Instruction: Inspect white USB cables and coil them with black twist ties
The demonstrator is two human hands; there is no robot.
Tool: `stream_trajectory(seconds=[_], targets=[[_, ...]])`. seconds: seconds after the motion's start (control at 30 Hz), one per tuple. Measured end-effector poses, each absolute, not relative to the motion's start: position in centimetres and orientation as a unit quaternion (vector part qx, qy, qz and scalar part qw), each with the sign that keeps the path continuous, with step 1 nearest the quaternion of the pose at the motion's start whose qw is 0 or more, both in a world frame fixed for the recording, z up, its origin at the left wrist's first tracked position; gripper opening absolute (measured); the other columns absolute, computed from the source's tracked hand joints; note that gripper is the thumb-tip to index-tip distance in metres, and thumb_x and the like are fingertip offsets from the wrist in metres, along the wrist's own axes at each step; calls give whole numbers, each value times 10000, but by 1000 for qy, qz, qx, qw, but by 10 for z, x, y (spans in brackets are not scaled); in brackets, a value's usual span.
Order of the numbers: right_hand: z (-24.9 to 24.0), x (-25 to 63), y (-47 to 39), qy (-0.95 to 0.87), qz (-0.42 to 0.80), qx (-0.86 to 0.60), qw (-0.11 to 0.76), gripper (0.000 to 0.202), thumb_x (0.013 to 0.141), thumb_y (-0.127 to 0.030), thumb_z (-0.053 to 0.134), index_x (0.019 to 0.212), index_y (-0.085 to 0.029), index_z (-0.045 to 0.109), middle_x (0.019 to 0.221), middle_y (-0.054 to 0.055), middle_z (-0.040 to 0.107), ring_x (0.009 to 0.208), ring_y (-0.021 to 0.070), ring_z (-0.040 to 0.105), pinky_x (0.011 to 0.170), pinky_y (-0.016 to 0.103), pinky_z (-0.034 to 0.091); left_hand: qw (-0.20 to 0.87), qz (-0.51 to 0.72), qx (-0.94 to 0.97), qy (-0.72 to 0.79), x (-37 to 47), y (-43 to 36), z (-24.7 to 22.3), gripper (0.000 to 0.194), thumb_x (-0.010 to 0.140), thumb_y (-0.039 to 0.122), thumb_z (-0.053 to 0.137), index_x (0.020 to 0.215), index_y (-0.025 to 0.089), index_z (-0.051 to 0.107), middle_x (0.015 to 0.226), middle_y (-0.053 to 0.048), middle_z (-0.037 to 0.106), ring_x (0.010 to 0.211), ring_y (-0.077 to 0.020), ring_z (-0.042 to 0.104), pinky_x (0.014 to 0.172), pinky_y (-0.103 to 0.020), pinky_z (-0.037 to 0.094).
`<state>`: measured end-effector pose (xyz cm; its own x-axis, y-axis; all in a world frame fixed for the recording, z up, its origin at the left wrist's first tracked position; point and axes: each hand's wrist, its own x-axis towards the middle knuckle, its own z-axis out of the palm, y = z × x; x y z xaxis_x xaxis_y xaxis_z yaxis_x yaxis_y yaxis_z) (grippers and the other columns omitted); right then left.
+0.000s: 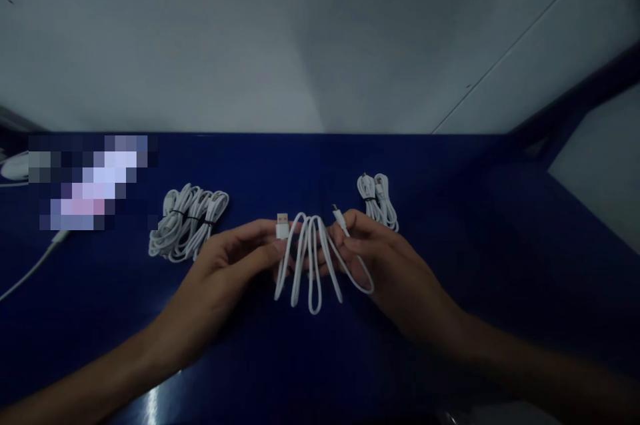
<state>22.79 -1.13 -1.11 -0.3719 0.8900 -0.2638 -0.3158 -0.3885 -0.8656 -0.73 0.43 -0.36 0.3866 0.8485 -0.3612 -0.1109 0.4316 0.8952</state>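
A white USB cable hangs in several loose loops between my two hands, above the blue table. My left hand is closed on its left side, thumb pressed near the wide USB plug, which points up. On the right side, my right hand pinches the cable just below the small connector, which tilts up and to the left. Fingers of both hands pass behind the loops and are partly hidden by them.
Several bundled white cables lie on the blue table beyond my left hand. Two more tied cables lie beyond my right hand. At far left is a blurred-out bright object with a white cord. A pale wall rises behind.
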Motion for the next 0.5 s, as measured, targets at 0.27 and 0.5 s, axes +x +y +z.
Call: stream_trajectory(seconds=[0.27, 0.5], targets=[[-11, 226, -7, -290, 772, -382, 417, 121, 1087, -282, 624, 989, -256, 690, 1056, 42, 768, 1038, 251, 760, 1108, 511, 554, 752, 373, 376, 393, -4, 5, -5, 188, 1086, 269, 697, 1219, 264, 829, 1065, -43, 760, 943, -181, 687, 926, -300, 588], [-8, 225, -4, -293, 805, -338, 391, 192, 1079, -346, 693, 1237, -236, 688, 1285, 102, 791, 1231, 297, 762, 1204, 536, 511, 756, 338, 399, 394, -6, 7, -4, 204, 1103, 293, 703, 1261, 255, 827, 1112, -56, 781, 933, -170, 680, 940, -301, 581]])
